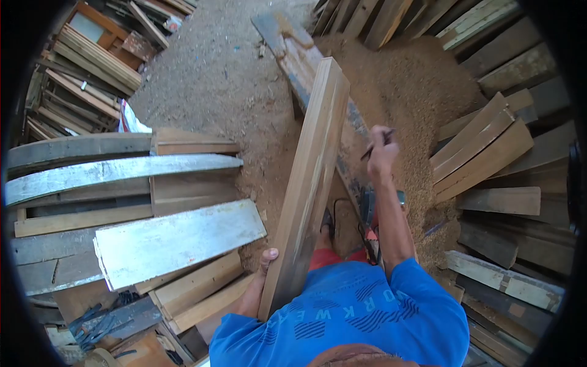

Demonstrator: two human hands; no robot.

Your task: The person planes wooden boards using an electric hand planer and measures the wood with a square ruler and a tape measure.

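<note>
A long, thick wooden beam (pixel 309 165) slants from my body up to the middle of the view, its far end over a worn, stained plank (pixel 354 144). My left hand (pixel 268 260) is at the beam's near left side, with the thumb showing on its edge and the other fingers hidden beneath or behind it. To the right of the beam my right hand (pixel 383 148) is closed around a thin dark pencil-like stick (pixel 369 151), held above the plank. A power tool (pixel 370 214) with a dark body and some red parts lies below my right forearm, partly covered by it.
At the left lie stacked boards, among them a whitish board (pixel 180 241) and a curved pale plank (pixel 128 174). More timber pieces (pixel 483 153) lean at the right. Sawdust (pixel 422 92) covers the ground beyond the plank.
</note>
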